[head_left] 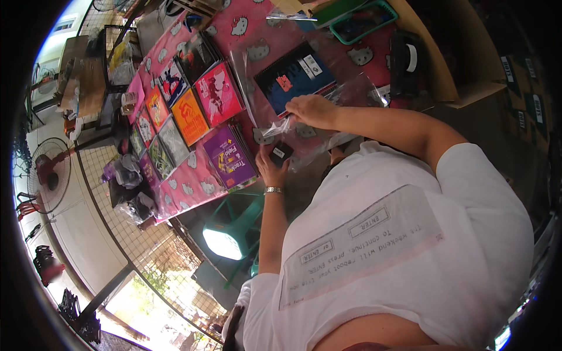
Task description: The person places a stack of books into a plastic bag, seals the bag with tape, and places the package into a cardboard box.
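A dark blue spiral notebook (288,88) with a red design and white label lies on the pink patterned table, under a loose sheet of clear plastic (357,96). At the notebook's near edge, my right hand (313,111) is closed, its fingertips pinching the plastic. My left hand (271,169) wears a metal watch band and is closed around a small black block-like item (281,152) with a white label. That item rests by the plastic's near edge; its exact kind is unclear. Just left of my left hand sits a purple notebook (229,157).
Several colourful notebooks, among them an orange one (189,117) and a pink one (218,93), lie in rows to the left. A teal-rimmed tray (335,33) is at the back, beside an open cardboard box (442,64). A green stool (205,231) stands below the table edge.
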The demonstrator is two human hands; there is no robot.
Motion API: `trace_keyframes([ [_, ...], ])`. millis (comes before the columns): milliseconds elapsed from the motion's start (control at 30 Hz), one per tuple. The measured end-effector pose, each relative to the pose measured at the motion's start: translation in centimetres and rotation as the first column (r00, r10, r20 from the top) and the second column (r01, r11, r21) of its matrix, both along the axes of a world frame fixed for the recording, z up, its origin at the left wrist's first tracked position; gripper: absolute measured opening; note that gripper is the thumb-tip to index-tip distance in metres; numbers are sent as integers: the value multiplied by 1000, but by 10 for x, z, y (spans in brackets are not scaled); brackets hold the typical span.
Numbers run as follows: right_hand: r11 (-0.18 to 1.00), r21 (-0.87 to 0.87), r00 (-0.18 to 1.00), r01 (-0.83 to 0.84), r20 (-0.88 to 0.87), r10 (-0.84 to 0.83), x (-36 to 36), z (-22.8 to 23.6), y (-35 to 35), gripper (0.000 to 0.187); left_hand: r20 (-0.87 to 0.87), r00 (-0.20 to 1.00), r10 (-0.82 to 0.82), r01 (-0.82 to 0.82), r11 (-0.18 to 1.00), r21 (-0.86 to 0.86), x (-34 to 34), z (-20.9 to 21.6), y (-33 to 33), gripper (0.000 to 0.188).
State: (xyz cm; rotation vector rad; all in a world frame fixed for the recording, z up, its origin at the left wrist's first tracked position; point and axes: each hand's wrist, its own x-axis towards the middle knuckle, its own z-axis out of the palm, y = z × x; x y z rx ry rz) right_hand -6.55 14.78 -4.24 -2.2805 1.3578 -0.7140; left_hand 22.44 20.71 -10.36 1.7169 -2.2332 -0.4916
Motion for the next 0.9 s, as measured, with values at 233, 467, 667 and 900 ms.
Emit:
trace_keyframes([
  [233,994,-7,994,-106,5,106,-6,-6,28,19,238,949,-206,250,953,-171,-116,61,-35,90],
  [467,949,-132,855,288,-411,-317,-135,12,19,8,-138,887,-440,438,898,-45,-68,76,-109,12],
  [667,742,575,826,345,189,-531,-184,-26,-37,3,-122,990,66,-48,988,146,-31,63,-183,9],
  [900,736,406,812,541,-27,-583,-173,-63,-51,9,333,573,-749,815,562,-140,-150,37,-57,57],
])
